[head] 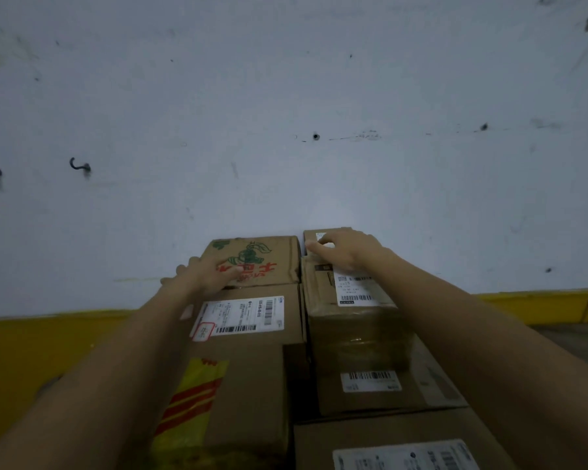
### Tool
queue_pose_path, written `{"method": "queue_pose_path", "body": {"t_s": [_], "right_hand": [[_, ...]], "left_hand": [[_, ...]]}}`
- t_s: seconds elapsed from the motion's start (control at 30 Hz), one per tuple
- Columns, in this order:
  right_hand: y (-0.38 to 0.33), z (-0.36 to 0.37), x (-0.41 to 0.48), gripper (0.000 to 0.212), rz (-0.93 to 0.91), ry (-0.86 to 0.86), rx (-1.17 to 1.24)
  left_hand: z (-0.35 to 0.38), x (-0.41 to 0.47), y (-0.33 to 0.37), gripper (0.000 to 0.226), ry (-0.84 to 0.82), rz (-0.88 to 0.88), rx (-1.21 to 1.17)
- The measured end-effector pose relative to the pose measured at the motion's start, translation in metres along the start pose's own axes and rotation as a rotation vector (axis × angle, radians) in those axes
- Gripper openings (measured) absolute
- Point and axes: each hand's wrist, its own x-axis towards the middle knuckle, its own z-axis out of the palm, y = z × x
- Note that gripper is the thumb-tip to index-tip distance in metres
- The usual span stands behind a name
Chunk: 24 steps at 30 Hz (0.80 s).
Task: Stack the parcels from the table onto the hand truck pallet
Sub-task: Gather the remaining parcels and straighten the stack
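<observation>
Left fingers (180, 266) are spreading along the left side of the printed box (269, 256), with the thumb lying flat on its creased cardboard top. Right fingers (314, 246) are pressing together on the far end of the glossy taped box (353, 327). Both boxes are sitting atop stacked cartons (252, 385) against the scuffed wall (286, 130).

Two bare forearms reach forward from lower corners of view, converging toward centre. Left hand (204, 274) palm down, back of hand facing up, thumb spread out to right, fingers pointing away and leftward; fingertips out of sight, so curl unclear. Right hand (345, 249) farther forward, higher in view, palm down, wrist bent inward, fingers straight and close together, pointing left. Hands apart, not touching each other.
</observation>
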Motion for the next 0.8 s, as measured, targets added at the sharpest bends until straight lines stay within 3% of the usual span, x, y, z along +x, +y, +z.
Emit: {"method": "queue_pose_path", "body": {"t_s": [0.17,0.47,0.63,0.8], "right_hand": [[-0.005,-0.006,-0.030,0.062,-0.033,-0.005,0.057],[-0.012,-0.016,-0.127,0.061,-0.104,0.088,0.062],[-0.015,-0.019,-0.202,0.061,-0.065,0.133,0.061],[-0.026,0.005,-0.290,0.067,-0.032,0.035,0.035]], "left_hand": [[-0.006,-0.036,0.008,0.075,-0.026,0.030,0.028],[-0.014,-0.132,0.014,0.065,0.065,0.091,-0.056],[-0.012,-0.204,0.003,0.060,0.153,0.234,-0.158],[0.009,-0.285,-0.012,0.058,0.273,0.343,-0.121]]}}
